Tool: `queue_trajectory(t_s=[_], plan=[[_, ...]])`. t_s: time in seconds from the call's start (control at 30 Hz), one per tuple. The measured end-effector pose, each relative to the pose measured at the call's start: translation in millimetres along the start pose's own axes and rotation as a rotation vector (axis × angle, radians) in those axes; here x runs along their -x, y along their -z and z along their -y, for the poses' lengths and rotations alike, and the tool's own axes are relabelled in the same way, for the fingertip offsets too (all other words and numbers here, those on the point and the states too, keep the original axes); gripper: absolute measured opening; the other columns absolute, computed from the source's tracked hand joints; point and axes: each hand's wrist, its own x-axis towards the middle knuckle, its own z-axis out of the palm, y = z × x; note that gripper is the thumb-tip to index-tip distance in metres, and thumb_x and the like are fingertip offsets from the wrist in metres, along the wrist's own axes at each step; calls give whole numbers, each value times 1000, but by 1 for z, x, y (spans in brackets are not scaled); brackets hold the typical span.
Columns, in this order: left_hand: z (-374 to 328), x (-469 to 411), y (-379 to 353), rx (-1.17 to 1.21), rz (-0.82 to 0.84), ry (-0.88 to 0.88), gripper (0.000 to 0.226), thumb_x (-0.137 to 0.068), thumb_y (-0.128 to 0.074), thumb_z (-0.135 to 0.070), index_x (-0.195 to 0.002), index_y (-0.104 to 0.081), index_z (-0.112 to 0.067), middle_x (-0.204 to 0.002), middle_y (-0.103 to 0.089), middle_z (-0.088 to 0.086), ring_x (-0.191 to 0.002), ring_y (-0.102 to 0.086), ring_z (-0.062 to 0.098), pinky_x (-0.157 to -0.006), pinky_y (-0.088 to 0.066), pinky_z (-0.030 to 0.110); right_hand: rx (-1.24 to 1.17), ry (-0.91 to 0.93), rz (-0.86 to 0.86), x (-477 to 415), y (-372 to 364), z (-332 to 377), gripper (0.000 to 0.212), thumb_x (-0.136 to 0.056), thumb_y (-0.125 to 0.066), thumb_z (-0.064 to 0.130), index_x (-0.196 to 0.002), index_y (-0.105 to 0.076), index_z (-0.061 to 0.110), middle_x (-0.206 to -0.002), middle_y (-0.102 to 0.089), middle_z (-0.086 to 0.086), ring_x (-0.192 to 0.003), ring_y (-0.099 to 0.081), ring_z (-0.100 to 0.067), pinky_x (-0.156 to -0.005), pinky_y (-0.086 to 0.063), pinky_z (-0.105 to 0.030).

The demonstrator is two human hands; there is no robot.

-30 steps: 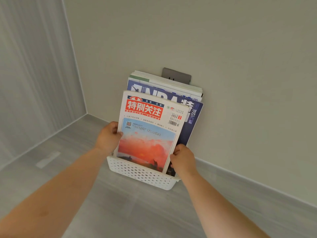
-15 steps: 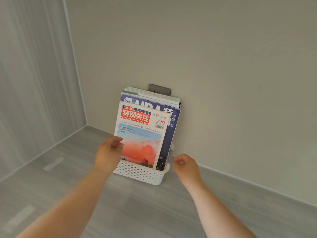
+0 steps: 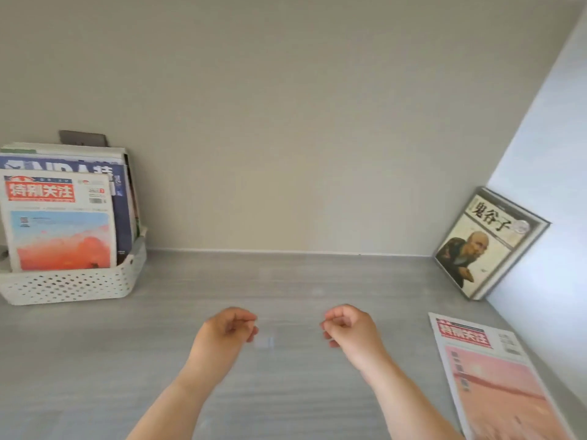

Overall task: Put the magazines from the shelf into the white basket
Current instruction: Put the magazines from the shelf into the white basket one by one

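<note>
Magazines (image 3: 60, 223) are being left in the basket (image 3: 70, 285); left hand (image 3: 227, 328) and right hand (image 3: 349, 327), empty and loosely curled, are being turned toward the flat magazine (image 3: 489, 376)

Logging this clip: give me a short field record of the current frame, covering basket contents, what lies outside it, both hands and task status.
basket: white basket, far left on the shelf
in basket: several magazines standing upright; red-titled magazine in front, blue magazine behind it
outside basket: flat magazine lying at right; book leaning on the right wall
left hand: loosely curled, holds nothing, mid-shelf
right hand: loosely curled, holds nothing, mid-shelf
status: unfinished; flat magazine not yet in the basket
</note>
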Motion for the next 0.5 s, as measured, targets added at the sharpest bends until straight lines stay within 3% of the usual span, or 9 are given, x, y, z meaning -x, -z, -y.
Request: queue_trajectory(t_s=[0.1, 0.2, 0.3, 0.4, 0.5], plan=[[8, 26, -85, -43, 121, 56, 34, -82, -51, 7, -62, -57, -19, -55, -60, -3, -41, -55, -3, -45, -40, 5, 28, -105, -90, 25, 88, -47, 31, -82, -51, -7, -65, -52, 19, -62, -55, -2, -54, -52, -15, -44, -44, -13], [14, 51, -161, -101, 175, 113, 31, -81, -55, 0, -62, -56, -25, -61, -56, -4, -51, -50, 13, -40, -36, 7, 80, -216, -190, 48, 162, -91, 26, -80, -52, -4, -67, -56, 18, -69, -59, -2, -67, -57, -22, -68, -50, -31], [15, 68, -221, -117, 231, 182, 25, -81, -54, -4, -69, -58, -25, -73, -58, -1, -52, -44, 11, -36, -33, 7, 63, -291, -323, 66, 220, -125, 25, -79, -49, -3, -70, -61, 18, -81, -60, -3, -80, -55, -23, -79, -46, -33], [12, 78, -268, -138, 290, 252, 19, -85, -51, -7, -98, -61, -16, -102, -58, 3, -74, -54, 17, -55, -41, 15, -18, -352, -414, 76, 261, -150, 21, -79, -49, -6, -92, -63, 3, -99, -60, -13, -81, -52, -23, -68, -39, -28], [12, 83, -299, -113, 361, 342, 34, -88, -47, -6, -121, -51, -8, -129, -50, 10, -116, -49, 26, -90, -41, 27, -48, -408, -444, 80, 287, -170, 27, -84, -48, -2, -110, -55, -1, -104, -58, -16, -68, -50, -22, -55, -39, -26]])
